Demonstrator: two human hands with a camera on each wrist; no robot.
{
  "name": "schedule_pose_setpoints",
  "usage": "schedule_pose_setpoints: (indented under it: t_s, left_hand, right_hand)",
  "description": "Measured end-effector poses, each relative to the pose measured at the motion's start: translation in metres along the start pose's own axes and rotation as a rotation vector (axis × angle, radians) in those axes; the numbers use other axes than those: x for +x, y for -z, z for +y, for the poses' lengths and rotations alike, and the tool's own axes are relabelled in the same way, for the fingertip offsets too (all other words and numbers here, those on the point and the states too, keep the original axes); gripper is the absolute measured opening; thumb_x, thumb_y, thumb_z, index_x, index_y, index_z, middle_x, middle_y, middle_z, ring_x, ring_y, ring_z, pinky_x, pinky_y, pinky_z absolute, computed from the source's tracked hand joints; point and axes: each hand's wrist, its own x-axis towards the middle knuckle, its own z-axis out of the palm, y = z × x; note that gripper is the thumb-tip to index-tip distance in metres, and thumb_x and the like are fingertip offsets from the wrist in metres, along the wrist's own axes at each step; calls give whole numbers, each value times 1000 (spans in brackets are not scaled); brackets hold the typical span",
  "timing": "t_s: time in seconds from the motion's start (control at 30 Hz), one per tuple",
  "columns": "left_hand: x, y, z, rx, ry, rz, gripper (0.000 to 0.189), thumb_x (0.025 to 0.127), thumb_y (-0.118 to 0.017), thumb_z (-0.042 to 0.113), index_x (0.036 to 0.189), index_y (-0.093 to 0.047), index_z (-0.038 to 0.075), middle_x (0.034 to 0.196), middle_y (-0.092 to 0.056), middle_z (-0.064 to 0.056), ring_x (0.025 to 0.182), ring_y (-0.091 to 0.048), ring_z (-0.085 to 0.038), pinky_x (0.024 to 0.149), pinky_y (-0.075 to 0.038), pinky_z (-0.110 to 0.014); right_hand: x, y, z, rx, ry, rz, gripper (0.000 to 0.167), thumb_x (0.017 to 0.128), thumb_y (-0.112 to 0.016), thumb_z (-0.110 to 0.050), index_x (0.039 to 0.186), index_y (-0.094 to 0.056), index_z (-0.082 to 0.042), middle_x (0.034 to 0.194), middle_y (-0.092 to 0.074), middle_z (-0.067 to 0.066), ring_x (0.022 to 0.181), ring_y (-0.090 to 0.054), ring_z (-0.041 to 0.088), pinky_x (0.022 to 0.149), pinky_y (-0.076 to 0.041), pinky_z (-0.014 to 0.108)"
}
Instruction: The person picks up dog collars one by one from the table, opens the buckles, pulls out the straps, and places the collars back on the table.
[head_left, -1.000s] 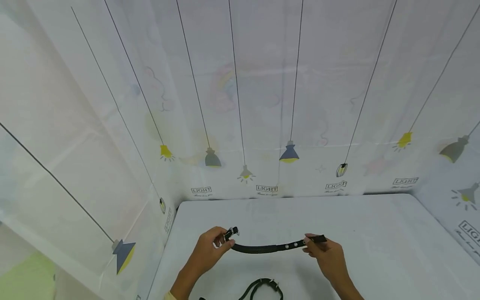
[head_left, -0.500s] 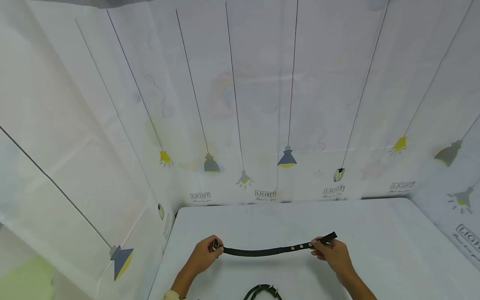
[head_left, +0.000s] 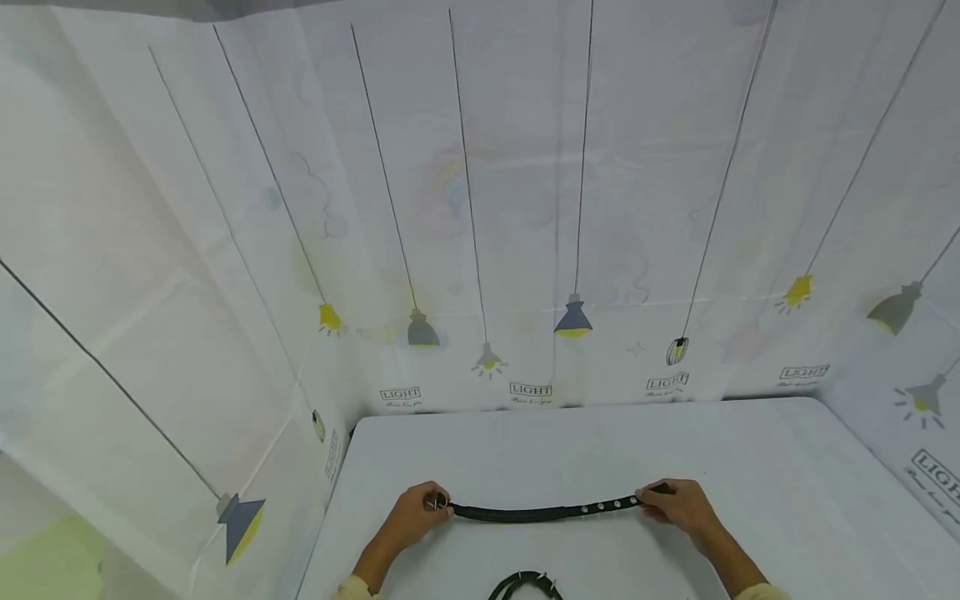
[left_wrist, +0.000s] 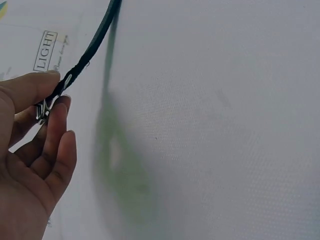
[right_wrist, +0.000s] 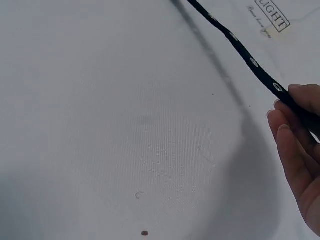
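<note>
A black collar (head_left: 517, 516), padded along its middle, stretches between both hands above the white table and sags slightly. My left hand (head_left: 408, 518) pinches its buckle end between thumb and fingers; the metal buckle (left_wrist: 42, 111) shows partly behind the fingers in the left wrist view. At the other end, my right hand (head_left: 686, 504) pinches the strap just past a row of several metal eyelets (right_wrist: 254, 62). The tip of that end is mostly hidden by the hand. Nearer the person, a dark looped cord (head_left: 517, 579) with metal bits lies on the table, cut off by the frame edge.
The white table (head_left: 750, 450) backs onto a pale curtain (head_left: 510, 208) printed with hanging lamps, which also encloses the left and right sides. A small brown speck (right_wrist: 145, 233) lies on the surface in the right wrist view.
My hands have moved apart, the right one outward along the strap's end, so more eyelets show and the collar is drawn straighter. The buckle has turned in my left hand. The head view has tilted up.
</note>
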Motion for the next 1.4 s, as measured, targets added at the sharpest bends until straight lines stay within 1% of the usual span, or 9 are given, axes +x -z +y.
schedule_pose_setpoints:
  t_s: [0.27,0.5,0.63,0.83,0.97,1.07,1.13,1.27,1.4]
  left_hand:
    - [-1,-3,-4,5,22,-19,23,91,-74,26,106,-69,9,95,-67,3,86,-59,-11,74,-49,-31]
    - [2,-5,-10,19,51,-25,24,90,-75,26,106,-70,10,95,-68,3,84,-57,-11,71,-47,-30]
    - [3,-8,-12,25,60,-8,26,89,-76,25,108,-71,9,91,-65,2,80,-55,-13,67,-44,-29]
    - [3,-11,-12,94,79,42,28,87,-78,28,109,-71,12,95,-62,2,86,-52,-15,73,-44,-34]
    - [0,-9,-9,97,79,54,33,87,-79,28,113,-70,11,103,-66,-1,96,-58,-19,81,-49,-42]
    - [-4,-5,-5,86,66,66,42,86,-80,31,120,-67,9,115,-66,-5,107,-61,-25,91,-51,-49]
    - [-6,-1,1,93,49,94,47,87,-79,34,124,-65,9,120,-65,-6,113,-61,-27,95,-50,-51]
    - [-16,3,23,87,8,176,43,91,-74,36,125,-63,11,120,-64,-4,113,-60,-26,96,-50,-50]
    - [-32,-5,59,49,-57,190,33,95,-70,33,121,-64,14,110,-66,2,103,-63,-18,90,-52,-46]
  right_hand:
    - [2,7,8,-97,20,20,28,86,-79,-21,98,-73,3,86,-73,9,73,-67,17,63,-56,31]
    - [1,9,14,-156,-1,29,33,84,-80,-25,100,-72,2,83,-70,5,72,-65,15,63,-54,31]
    - [-1,9,14,-183,3,49,34,84,-80,-27,100,-72,2,81,-70,4,72,-64,16,62,-52,32]
    - [3,7,19,-266,37,69,35,86,-78,-31,100,-71,0,81,-70,3,72,-61,16,61,-47,30]
    - [3,8,17,-276,39,92,52,92,-69,-47,110,-69,2,98,-72,13,83,-64,22,67,-49,33]
    - [-4,11,8,-272,35,136,74,96,-55,-63,127,-60,4,123,-64,25,105,-63,38,79,-53,44]
    - [-11,13,-1,-269,53,190,81,97,-47,-66,137,-52,4,138,-55,29,120,-56,45,88,-51,53]
    - [-32,7,-23,-265,175,339,68,102,-47,-55,140,-48,1,142,-49,29,125,-53,49,93,-49,59]
    - [-61,-23,-41,-288,462,430,31,101,-62,-29,118,-65,-3,111,-70,15,94,-71,33,75,-59,41]
